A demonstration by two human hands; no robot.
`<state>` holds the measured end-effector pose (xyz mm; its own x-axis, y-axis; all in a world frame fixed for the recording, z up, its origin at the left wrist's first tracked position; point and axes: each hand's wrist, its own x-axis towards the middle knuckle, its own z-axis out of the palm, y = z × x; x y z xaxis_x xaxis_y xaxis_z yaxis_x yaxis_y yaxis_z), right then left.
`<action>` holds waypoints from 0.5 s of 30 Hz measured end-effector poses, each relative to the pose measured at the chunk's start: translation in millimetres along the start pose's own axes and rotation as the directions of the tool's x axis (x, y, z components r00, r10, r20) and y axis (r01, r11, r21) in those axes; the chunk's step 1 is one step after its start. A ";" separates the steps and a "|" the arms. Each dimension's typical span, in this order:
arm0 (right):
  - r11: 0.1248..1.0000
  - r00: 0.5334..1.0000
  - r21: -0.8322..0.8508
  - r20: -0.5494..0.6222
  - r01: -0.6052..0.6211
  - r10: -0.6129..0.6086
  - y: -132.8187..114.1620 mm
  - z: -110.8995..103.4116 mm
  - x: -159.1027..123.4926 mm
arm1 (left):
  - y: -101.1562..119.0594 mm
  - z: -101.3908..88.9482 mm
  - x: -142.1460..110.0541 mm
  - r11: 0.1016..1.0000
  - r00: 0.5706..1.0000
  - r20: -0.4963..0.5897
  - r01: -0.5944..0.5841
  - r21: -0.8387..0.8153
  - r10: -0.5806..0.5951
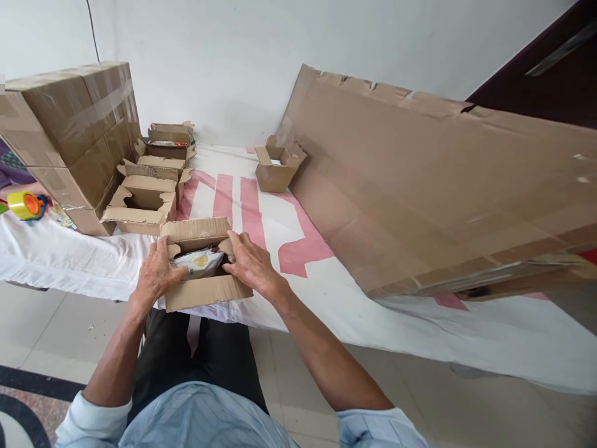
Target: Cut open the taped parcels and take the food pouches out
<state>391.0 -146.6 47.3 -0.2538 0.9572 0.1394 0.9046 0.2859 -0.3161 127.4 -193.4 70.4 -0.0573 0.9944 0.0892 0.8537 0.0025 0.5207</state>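
A small open cardboard box sits at the near edge of a white and pink sheet. A white packet with a yellow print lies inside it. My left hand grips the box's left side, with its fingers curled over the left flap. On the right side my right hand presses down on the right flap with bent fingers. The far flap and the near flap both stand open.
Three more open small boxes line up behind, next to a large taped carton on the left. Another open box stands far back. A big flat cardboard sheet leans on the right. A yellow tape roll lies at far left.
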 end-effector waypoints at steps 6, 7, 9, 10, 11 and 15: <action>0.995 0.998 -0.086 -0.015 -0.059 0.058 -13.3 -4.8 6.1 | -7.8 2.4 -0.9 0.997 1.000 -0.026 0.005 -0.083 -0.007; 0.997 0.996 -0.033 -0.063 -0.072 0.070 -10.4 -3.6 4.6 | -9.5 2.1 -0.8 0.993 0.999 -0.037 -0.001 -0.118 -0.004; 0.987 0.983 0.131 -0.147 -0.089 0.109 1.4 0.3 1.2 | -13.5 0.3 0.2 0.978 0.999 -0.042 -0.006 -0.207 -0.002; 0.968 0.975 0.233 -0.175 -0.092 0.134 9.5 3.0 -0.3 | -16.3 -1.3 1.0 0.965 1.000 -0.030 -0.002 -0.261 -0.006; 0.937 0.968 0.337 -0.192 -0.089 0.161 18.3 6.0 -1.6 | -19.9 -3.2 1.9 0.946 1.000 -0.011 0.008 -0.324 -0.012; 0.747 0.955 0.657 -0.142 -0.104 0.259 47.9 18.6 -7.5 | -45.9 -12.4 3.9 0.818 0.997 0.083 0.048 -0.573 -0.001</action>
<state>429.9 -139.3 13.6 0.0403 0.9819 0.1848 0.4772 0.1436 -0.8670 81.6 -190.9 57.3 -0.0146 0.9997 0.0180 0.3997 -0.0107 0.9166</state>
